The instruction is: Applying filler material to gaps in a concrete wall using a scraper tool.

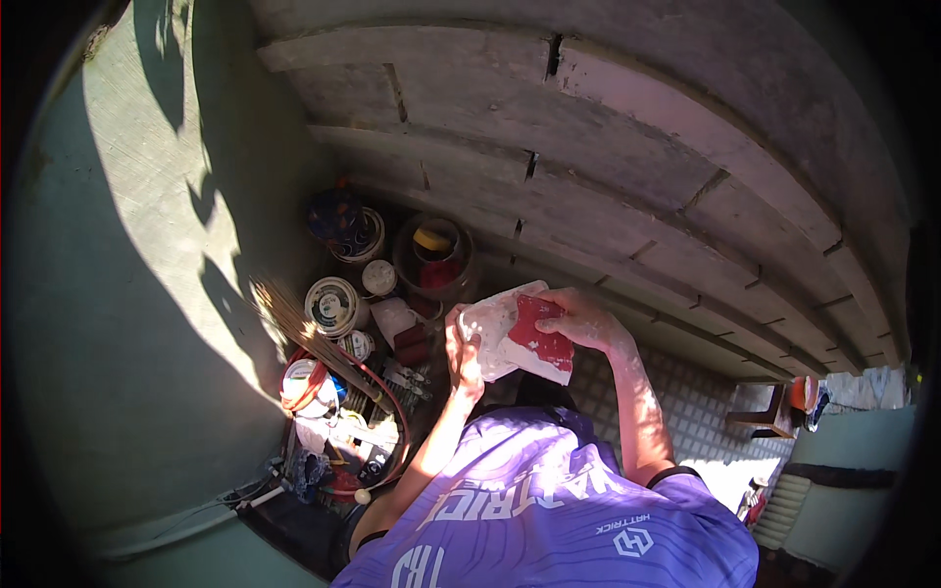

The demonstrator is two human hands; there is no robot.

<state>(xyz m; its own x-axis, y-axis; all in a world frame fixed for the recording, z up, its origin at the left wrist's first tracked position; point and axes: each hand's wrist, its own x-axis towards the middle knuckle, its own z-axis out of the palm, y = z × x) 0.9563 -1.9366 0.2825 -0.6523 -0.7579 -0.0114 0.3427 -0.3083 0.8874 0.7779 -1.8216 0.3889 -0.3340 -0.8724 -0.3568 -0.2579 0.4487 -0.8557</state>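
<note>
In front of my chest, my left hand [465,353] grips the left edge of a flat, pale plate [488,328] coated in white, putty-like smears. My right hand [586,318] is closed on a flat red piece [541,331], its thumb lying across the face. White streaks and flecks mark the red surface. The two flat pieces overlap and appear to touch; the red one lies over the plate's right part. Their exact kind I cannot make out. White specks cover the right forearm.
Paint-type buckets [333,306] crowd the left corner. A round tub [433,257] holds red and yellow things. A stick broom [309,338] leans there beside a red hose [404,416]. Ahead rises a grey ribbed wall [627,147]; a green wall [108,323] stands left.
</note>
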